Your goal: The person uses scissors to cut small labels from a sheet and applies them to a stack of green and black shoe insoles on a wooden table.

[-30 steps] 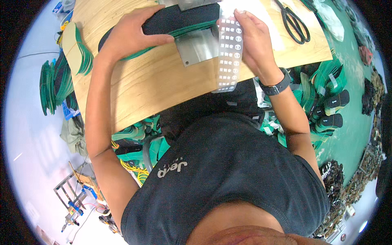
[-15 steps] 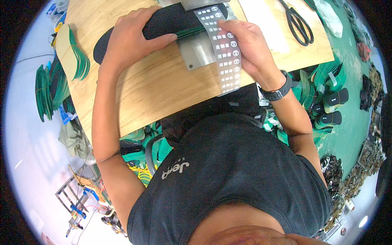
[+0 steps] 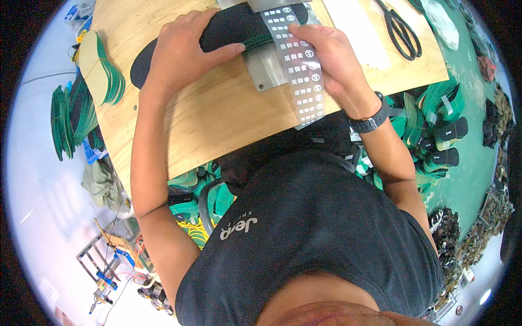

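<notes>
A stack of black-topped insoles [image 3: 228, 28] with green edges lies across a metal plate [image 3: 265, 70] at the table's far side. My left hand [image 3: 182, 51] wraps round the stack's left part, its thumb along the near edge. A translucent label strip [image 3: 304, 81] with white print hangs over the right end of the stack and down toward the table's near edge. Thumb and fingers of my right hand [image 3: 329, 51] pinch this strip at its right side. A metal block [image 3: 277, 4] sits above the insoles' right end, cut off by the picture's top.
Black-handled scissors [image 3: 402, 32] lie at the table's right, beside a white sheet [image 3: 356, 32]. More insoles [image 3: 103, 70] are stacked at the left edge of the wooden table [image 3: 217, 125]. Bundled green insoles [image 3: 435, 119] stand below at right. A metal frame device [image 3: 103, 266] is at lower left.
</notes>
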`<state>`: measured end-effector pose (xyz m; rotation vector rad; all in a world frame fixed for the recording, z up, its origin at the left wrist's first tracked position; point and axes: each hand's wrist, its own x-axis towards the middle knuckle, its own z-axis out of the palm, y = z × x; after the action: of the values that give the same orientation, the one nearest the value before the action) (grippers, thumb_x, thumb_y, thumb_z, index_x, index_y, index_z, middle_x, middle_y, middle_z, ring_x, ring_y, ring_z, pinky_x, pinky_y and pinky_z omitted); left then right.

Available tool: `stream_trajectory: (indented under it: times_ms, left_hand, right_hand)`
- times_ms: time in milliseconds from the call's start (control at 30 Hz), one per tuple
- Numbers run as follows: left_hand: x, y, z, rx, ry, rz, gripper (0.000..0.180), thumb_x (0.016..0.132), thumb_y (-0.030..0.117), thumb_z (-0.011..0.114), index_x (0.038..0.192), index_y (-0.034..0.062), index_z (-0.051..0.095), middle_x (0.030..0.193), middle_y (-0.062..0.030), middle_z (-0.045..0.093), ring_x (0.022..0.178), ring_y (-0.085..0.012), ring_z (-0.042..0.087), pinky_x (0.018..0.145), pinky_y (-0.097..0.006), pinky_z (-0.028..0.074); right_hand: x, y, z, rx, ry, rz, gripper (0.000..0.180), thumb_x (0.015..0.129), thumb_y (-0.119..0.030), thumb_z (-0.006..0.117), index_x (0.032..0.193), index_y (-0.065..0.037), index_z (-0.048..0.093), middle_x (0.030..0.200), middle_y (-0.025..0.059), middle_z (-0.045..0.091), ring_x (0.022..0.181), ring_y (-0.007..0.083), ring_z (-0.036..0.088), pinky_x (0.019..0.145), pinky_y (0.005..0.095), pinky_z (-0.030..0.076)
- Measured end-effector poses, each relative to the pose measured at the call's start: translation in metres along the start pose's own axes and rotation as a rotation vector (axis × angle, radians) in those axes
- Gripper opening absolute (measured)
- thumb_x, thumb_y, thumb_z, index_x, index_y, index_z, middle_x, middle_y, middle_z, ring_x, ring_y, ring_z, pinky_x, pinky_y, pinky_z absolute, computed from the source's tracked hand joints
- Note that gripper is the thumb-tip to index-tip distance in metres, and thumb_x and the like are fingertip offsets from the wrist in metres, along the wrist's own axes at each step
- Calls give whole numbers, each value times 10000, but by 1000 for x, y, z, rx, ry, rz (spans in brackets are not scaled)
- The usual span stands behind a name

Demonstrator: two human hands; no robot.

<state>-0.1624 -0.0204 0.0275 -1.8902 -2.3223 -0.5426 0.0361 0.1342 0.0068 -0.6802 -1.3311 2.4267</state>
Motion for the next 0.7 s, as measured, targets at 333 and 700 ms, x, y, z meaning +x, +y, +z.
stream_trajectory:
  times_ms: [333,700]
  left_hand:
    - [-2,0,1,16,21,17,653,734,461,736,1218,57,565,1039,-139,621,949,-328,575,869,-390,433]
    - [-2,1,-2,23,-24,-25,668,733,476,731,1249,93,548,1086,-149,611,999,-342,558,902,-408,422]
  right_hand:
    - [0,0,0,2,1,-8,168,893,-153,627,823,-1,641,748,49,645,607,93,606,525,209,489]
    - [1,1,6,-42,47,-45,200,907,-159,588,830,18,642,723,60,653,558,102,601,502,221,481]
